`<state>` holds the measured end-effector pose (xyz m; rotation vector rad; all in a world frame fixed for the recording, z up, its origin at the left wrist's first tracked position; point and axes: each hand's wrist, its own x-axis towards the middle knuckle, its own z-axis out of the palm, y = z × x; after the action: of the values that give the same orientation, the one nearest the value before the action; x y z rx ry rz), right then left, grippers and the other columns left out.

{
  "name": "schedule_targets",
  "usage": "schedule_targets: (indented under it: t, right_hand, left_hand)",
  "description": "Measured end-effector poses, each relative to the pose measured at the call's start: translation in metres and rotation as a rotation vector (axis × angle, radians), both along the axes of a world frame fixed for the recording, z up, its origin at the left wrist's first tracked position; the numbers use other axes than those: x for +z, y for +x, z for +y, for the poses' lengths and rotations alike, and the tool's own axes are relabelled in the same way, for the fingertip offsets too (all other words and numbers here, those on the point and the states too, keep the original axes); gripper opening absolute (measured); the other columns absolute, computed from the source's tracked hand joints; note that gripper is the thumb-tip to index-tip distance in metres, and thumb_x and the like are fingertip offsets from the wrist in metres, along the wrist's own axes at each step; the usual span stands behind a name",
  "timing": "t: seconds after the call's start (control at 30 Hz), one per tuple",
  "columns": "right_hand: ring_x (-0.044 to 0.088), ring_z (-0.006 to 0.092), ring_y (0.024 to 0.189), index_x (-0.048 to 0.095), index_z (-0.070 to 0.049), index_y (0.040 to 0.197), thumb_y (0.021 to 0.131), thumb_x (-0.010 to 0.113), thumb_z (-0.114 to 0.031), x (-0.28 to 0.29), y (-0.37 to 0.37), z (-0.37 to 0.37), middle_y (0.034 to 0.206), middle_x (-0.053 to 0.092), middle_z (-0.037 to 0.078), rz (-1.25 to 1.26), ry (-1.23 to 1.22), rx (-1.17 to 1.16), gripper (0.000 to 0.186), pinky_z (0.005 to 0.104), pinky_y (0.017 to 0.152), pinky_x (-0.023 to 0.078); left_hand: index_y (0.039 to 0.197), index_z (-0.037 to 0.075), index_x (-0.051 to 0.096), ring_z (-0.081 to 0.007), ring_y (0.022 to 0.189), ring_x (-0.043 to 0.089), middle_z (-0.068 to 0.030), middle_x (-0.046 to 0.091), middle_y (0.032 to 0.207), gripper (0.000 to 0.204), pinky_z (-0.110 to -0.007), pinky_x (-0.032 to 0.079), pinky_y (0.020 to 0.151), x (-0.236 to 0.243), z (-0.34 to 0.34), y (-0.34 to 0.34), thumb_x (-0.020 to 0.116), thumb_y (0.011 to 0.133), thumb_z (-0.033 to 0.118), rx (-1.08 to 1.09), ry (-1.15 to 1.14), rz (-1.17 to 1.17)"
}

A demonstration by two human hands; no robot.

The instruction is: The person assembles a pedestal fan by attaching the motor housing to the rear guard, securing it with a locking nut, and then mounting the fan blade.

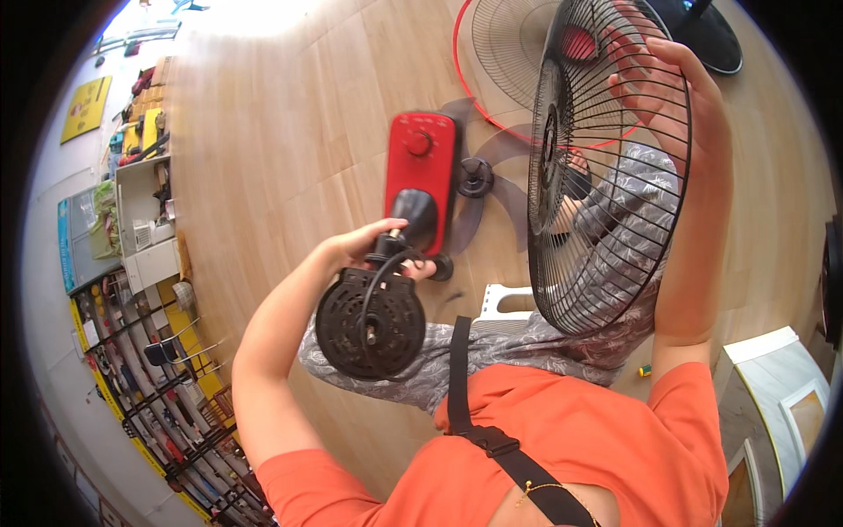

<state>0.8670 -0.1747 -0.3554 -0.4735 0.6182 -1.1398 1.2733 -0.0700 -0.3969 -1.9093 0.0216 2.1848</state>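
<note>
I've got the white cabinet point(151, 268) at far L, its open side holding a small white basket point(143, 234) plus bits too small to ID. Just below in view, the black rack point(147, 455) w/ yellow edging is packed w/ mixed items.

L hand point(373, 241) is wrapped round the black neck b/w the round motor housing point(371, 327) and the red control box point(408, 162), thumb on one side, fingers on the other. Can't tell if the box touches the floor. R hand point(700, 95) grips the rim of the black wire guard point(551, 140), held tilted on edge, fingers seen thru the bars. See-thru fan blades point(505, 162) lie b/w the box & guard; 2nd guard point(505, 35) is up top, nr the red ring point(463, 70).
</note>
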Motion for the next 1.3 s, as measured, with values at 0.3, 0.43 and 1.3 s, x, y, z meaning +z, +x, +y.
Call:
schedule_targets:
  t: [0.3,0.43,1.3]
  right_hand:
    - [0.062,0.0291,0.077,0.053,0.006,0.104,0.083,0.052,-0.019,0.010,-0.003,0.003,0.093,0.062,0.019,0.255,0.104,-0.108,0.032,0.0341,0.074,0.050]
    - [0.063,0.0293,0.075,0.047,0.007,0.116,0.083,0.050,-0.020,0.022,0.010,0.004,0.098,0.060,0.021,0.207,0.056,-0.043,0.042,0.0347,0.073,0.051]
    - [0.060,0.0240,0.086,0.057,-0.005,0.093,0.075,0.058,-0.020,0.010,0.015,0.004,0.088,0.059,0.006,0.087,0.129,0.006,0.023,0.0465,0.075,0.051]
  left_hand:
    - [0.095,0.002,0.063,-0.0258,0.075,0.062,-0.0171,0.065,0.088,0.061,-0.036,0.049,0.074,-0.132,0.078,-0.013,0.053,0.076,0.059,-0.094,0.241,0.203]
    - [0.101,0.004,0.062,-0.0249,0.083,0.061,-0.0118,0.064,0.095,0.061,-0.035,0.047,0.078,-0.149,0.083,-0.022,0.056,0.074,0.059,-0.023,0.306,0.115]
    - [0.109,0.006,0.048,-0.0199,0.097,0.040,-0.0072,0.047,0.104,0.067,-0.041,0.033,0.084,-0.221,0.139,0.033,0.045,0.075,0.064,-0.122,-0.127,0.187]
